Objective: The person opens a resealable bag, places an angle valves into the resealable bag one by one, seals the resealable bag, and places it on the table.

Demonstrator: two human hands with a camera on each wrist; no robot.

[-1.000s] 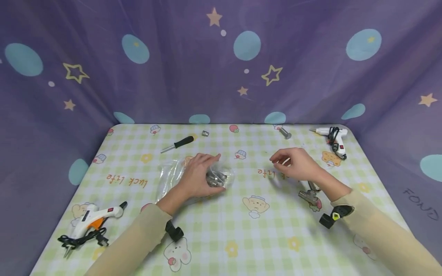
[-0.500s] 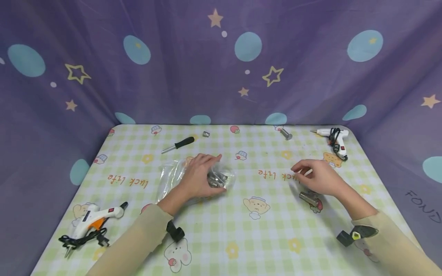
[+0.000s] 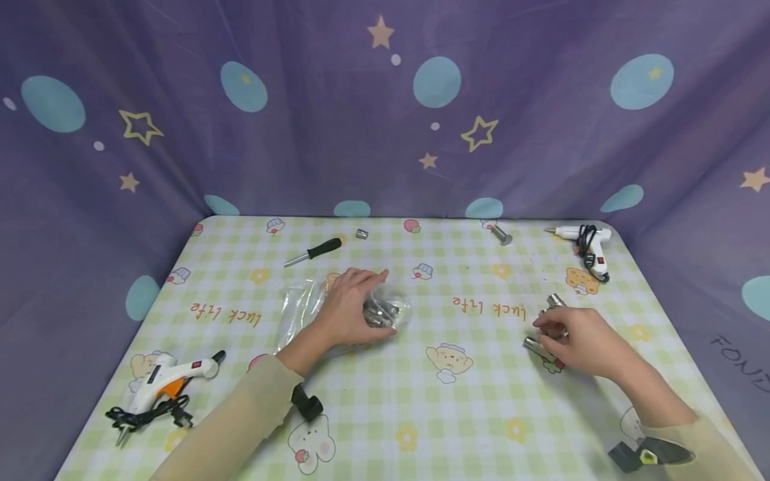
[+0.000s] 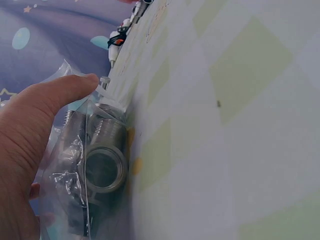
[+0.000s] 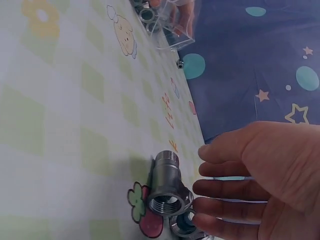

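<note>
Gripping a metal fitting [image 5: 167,181], well right of the clear bag [image 3: 299,300], probably calls for closing the loosely parted fingers of your right hand [image 3: 586,341] squarely round its barrel — contact unclear — left hand [image 3: 345,310] curled round the bag.

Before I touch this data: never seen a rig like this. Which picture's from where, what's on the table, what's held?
No machine here: a person's two bare hands serve as grips. The wide picture comes from a head camera; the close-ups come from the left wrist camera and right wrist camera.

On the checked cloth lie a screwdriver, a small metal piece, a bolt, and two white glue guns, near left and far right.

The left grip holds a clear plastic bag with metal fittings inside. The right grip looks open beside loose fittings; contact is unclear.
</note>
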